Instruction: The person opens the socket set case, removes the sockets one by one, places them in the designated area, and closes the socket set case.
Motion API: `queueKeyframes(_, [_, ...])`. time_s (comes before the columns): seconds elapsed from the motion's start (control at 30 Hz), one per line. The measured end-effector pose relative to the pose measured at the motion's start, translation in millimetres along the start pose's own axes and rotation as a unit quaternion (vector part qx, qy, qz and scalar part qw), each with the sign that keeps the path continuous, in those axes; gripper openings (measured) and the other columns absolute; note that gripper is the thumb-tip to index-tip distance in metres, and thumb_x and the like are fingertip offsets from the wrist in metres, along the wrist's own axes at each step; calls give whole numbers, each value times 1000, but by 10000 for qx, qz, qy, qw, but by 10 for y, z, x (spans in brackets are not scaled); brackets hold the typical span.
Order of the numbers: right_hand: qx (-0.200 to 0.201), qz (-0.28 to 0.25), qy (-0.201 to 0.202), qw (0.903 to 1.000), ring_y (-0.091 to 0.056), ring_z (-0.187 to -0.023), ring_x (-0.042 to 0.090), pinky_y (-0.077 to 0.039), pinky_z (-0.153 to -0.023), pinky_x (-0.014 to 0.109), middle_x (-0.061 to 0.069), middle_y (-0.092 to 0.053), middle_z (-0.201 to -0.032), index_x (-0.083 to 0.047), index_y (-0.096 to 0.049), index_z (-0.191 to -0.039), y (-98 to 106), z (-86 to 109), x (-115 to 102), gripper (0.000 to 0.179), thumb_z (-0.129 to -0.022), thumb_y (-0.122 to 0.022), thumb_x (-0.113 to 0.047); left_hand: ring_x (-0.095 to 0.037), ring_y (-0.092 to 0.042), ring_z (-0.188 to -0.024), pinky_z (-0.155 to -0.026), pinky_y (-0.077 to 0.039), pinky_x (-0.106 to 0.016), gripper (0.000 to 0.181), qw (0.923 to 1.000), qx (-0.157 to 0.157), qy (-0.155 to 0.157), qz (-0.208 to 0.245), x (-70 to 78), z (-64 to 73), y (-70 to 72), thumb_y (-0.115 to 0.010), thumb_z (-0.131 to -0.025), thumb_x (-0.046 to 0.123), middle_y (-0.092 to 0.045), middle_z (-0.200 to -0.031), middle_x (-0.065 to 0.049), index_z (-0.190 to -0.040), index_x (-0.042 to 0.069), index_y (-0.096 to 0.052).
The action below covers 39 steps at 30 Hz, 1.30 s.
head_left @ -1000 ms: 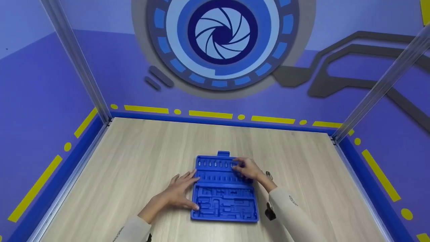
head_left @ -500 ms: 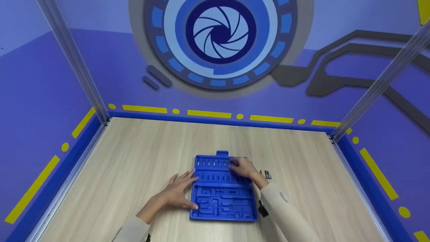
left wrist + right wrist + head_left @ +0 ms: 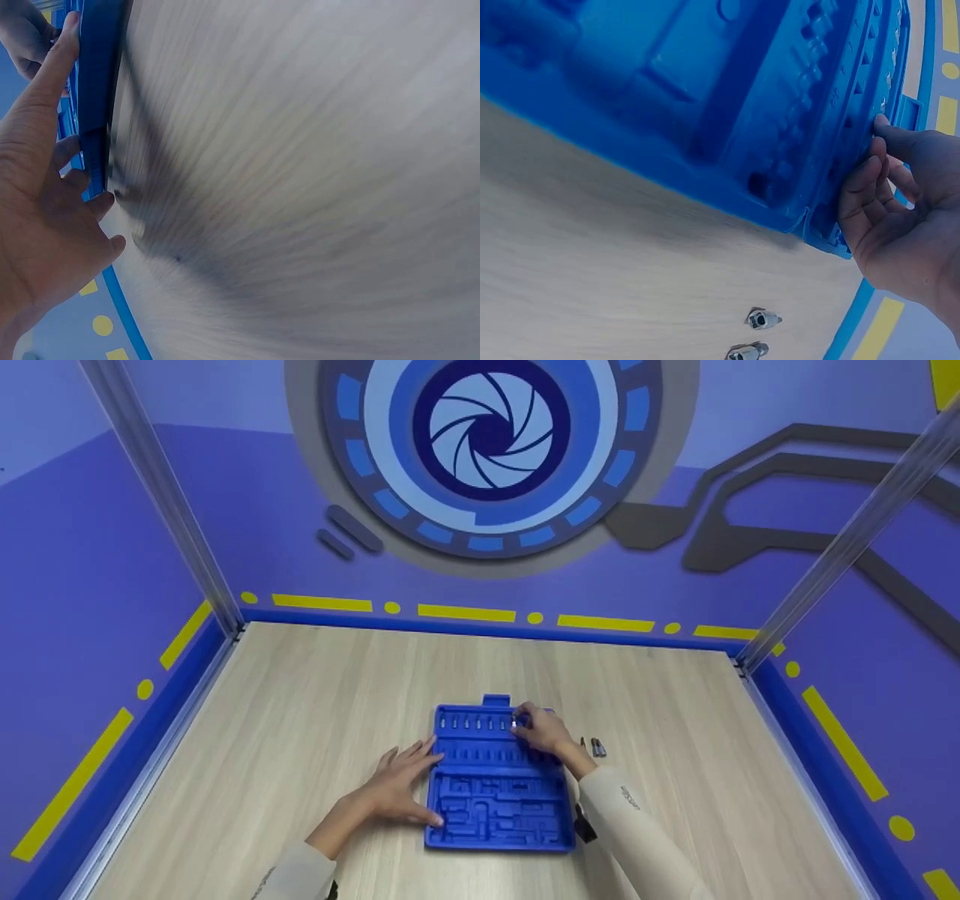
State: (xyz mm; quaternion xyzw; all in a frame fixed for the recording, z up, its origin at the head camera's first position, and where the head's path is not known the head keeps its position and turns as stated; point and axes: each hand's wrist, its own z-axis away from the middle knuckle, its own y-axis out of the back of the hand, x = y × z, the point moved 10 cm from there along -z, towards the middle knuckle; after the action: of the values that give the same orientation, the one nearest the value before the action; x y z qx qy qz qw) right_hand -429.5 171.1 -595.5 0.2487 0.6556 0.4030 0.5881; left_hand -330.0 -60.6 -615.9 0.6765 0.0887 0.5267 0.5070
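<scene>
An open blue plastic case (image 3: 495, 848) lies on the table, its upper half holding a row of small metal screwdriver bits (image 3: 478, 722). My left hand (image 3: 397, 789) rests along the case's left edge, fingers spread and fairly straight, thumb over the lower half's rim. At the right end of the row, my right hand (image 3: 546, 731) pinches a silver bit (image 3: 514, 721) between thumb and fingertips. In the right wrist view that bit is hidden behind the fingers (image 3: 859, 184). The lower half shows moulded recesses (image 3: 499, 814).
Several loose metal bits (image 3: 598, 748) lie on the wooden table (image 3: 675, 780) right of the case, near the right forearm. Blue printed walls (image 3: 645, 585) enclose the table at the back and sides. A latch tab (image 3: 496, 700) sticks out from the case's far edge.
My right hand has moved slightly left along the row to the bit at its end, and its index finger has lifted a little. The left hand stays put.
</scene>
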Motion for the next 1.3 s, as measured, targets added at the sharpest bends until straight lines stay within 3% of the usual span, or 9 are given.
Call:
queueKeyframes(0.13, [2,-221,162,9996,-52,-69,17,-43,-64,35,8,-63,-80,-6,-62,-111,-15,22,-21,20,-94,-72,-12,-47,-18,-156,-123,-5,-73,114,10000,12,1,-13,-6,12,-1,-89,-68,58,-18,-171,-19,-157,8,-38])
queueKeyframes(0.23, [193,-170,349,9991,-54,-71,18,-47,-65,38,9,-66,-83,-4,-66,-107,14,55,-65,17,-96,-70,-17,-48,-18,-156,-122,-6,-74,114,10000,60,-25,-20,-4,11,14,-90,-68,57,-18,-170,-20,-157,7,-39])
queueKeyframes(0.43, [421,-342,90,9985,-67,-87,29,-55,-83,53,16,-73,-97,-2,-67,-103,11,69,-43,15,-101,-63,-16,-48,-19,-156,-121,-8,-75,112,9999,72,-107,-30,27,-3,32,-90,-69,54,-21,-169,-22,-156,6,-40])
queueKeyframes(0.6, [622,-744,22,9953,-61,-85,23,-53,-81,45,13,-69,-93,-2,-62,-97,6,73,-1,11,-101,-62,-12,-47,-18,-156,-122,-7,-73,113,10000,60,-70,-32,36,-6,38,-90,-69,55,-20,-170,-21,-156,5,-39])
queueKeyframes(0.7, [602,-1418,-145,9880,-57,-78,17,-51,-71,34,11,-65,-90,-2,-59,-97,-3,79,63,11,-102,-61,-12,-47,-18,-156,-123,-6,-73,113,10000,59,-46,-38,32,-8,40,-90,-69,55,-20,-170,-20,-156,5,-39])
queueKeyframes(0.87, [419,-2507,-479,9660,-64,-70,14,-50,-56,22,14,-67,-97,1,-60,-104,-28,107,192,14,-103,-60,-13,-47,-17,-156,-123,-6,-73,113,10000,47,-19,-34,23,-3,37,-90,-69,56,-19,-170,-20,-157,6,-39])
queueKeyframes(1.07, [89,-2995,-477,9528,-69,-71,12,-54,-59,20,23,-71,-104,7,-66,-117,-48,189,227,23,-102,-61,-9,-46,-17,-157,-123,-5,-72,114,10000,22,16,-55,1,2,17,-89,-69,58,-19,-170,-19,-157,7,-38])
queueKeyframes(1.3, [46,-3275,-378,9441,-60,-63,8,-46,-53,19,19,-69,-98,9,-63,-125,21,293,222,29,-104,-57,-8,-47,-17,-156,-123,-5,-73,113,10000,2,-10,-23,12,0,2,-90,-69,56,-18,-170,-20,-157,7,-38])
